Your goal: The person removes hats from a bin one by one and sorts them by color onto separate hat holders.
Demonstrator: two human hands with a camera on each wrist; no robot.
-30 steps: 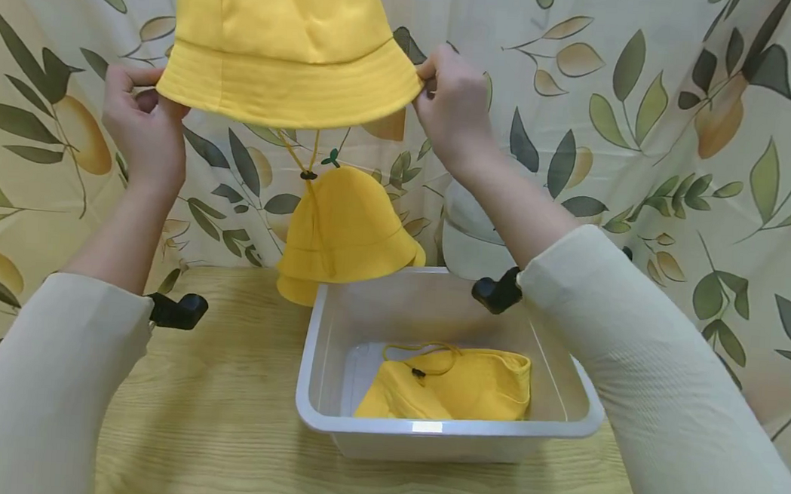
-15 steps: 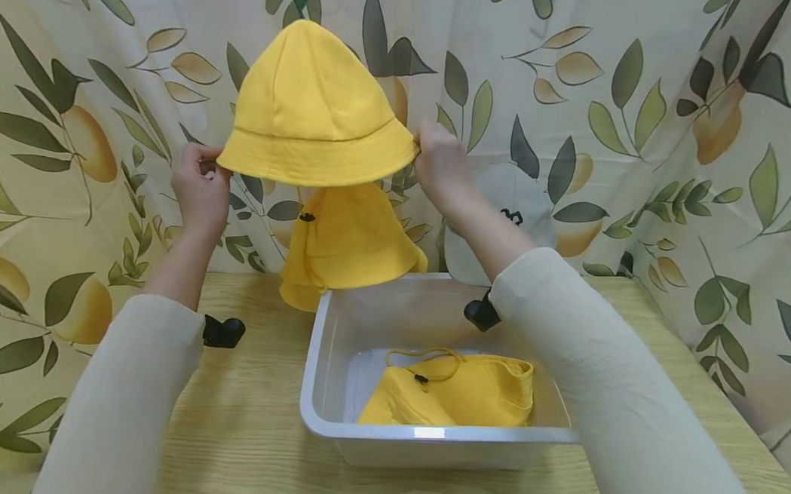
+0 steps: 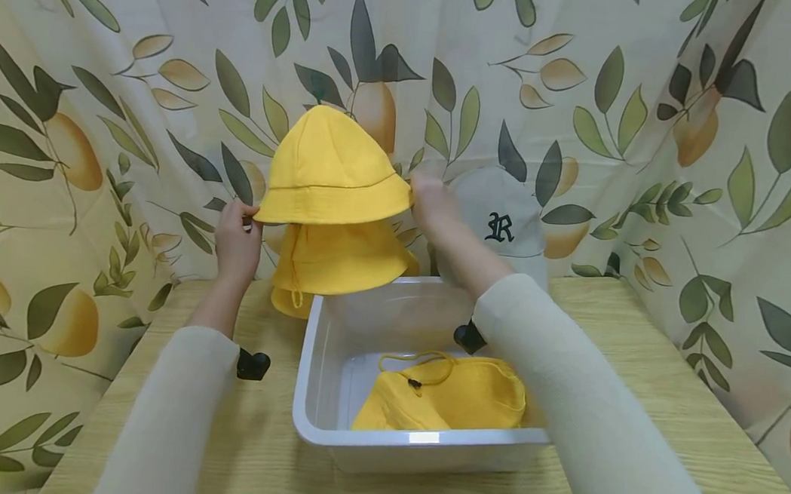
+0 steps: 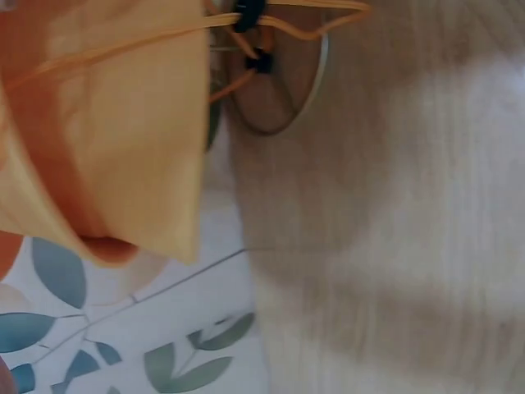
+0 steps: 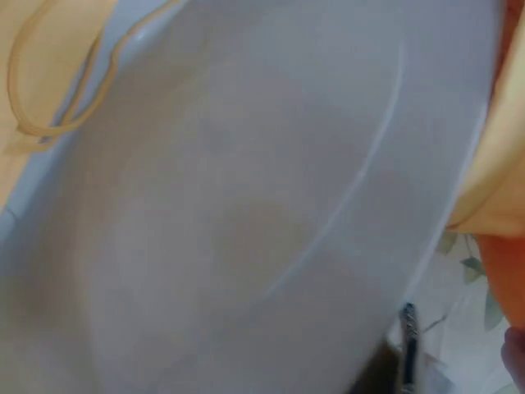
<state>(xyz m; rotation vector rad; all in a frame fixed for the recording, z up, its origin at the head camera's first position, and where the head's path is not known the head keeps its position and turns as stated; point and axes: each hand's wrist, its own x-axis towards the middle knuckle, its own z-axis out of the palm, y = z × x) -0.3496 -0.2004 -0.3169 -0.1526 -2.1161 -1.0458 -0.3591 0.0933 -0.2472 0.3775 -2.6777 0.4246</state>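
Note:
A yellow bucket hat (image 3: 335, 168), crown up, is held by its brim between both hands. My left hand (image 3: 239, 245) pinches the left edge of the brim with thumb and fingers. At the right edge, my right hand (image 3: 434, 204) grips the brim, its fingertips partly hidden. Directly below, yellow hats (image 3: 343, 263) hang one over another, overlapped by the held hat; I cannot tell whether they touch it. Orange-looking cords (image 4: 312, 25) with dark stoppers dangle beside the fabric in the left wrist view. Only a fingertip (image 5: 515, 361) shows in the right wrist view.
A white plastic bin (image 3: 305, 392) stands on the wooden table (image 3: 266, 466), with a folded yellow hat (image 3: 468, 395) and its cord inside. Behind it is a light grey cap (image 3: 500, 208) with a black letter. A thin metal ring (image 4: 275, 130) lies on the table. Leaf-patterned curtain (image 3: 626, 34) hangs behind.
Both hands have lowered the held hat and carried it away from me, over the hanging yellow hats. Its upper part has come into view. The folded hat stays in the bin.

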